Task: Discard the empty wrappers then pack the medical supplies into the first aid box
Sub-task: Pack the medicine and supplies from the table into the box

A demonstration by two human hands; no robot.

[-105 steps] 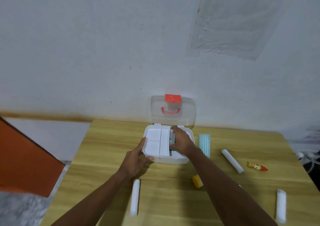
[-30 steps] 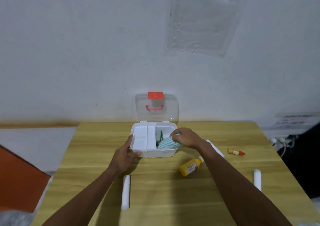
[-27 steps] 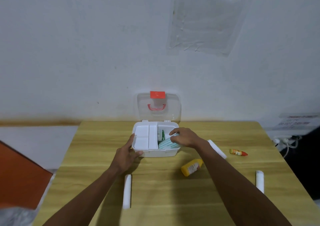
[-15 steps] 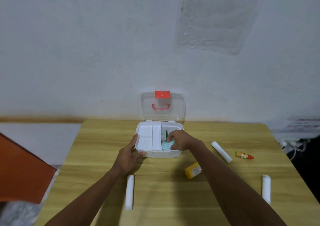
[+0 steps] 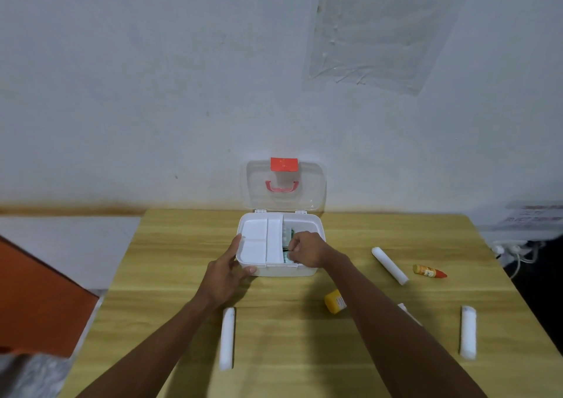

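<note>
Packing the open first aid box (image 5: 275, 271) at the back of the bench (image 5: 170, 276).

We brace the box's front left corner with our left hand (image 5: 224, 272), fingers spread around it. Our right hand (image 5: 306, 250) reaches into the right compartment, fingers curled onto the pale green masks (image 5: 286, 256). Three white gauze rolls (image 5: 227, 338), a yellow bottle (image 5: 335, 301) and an orange tube (image 5: 429, 271) lie on the bench.
</note>
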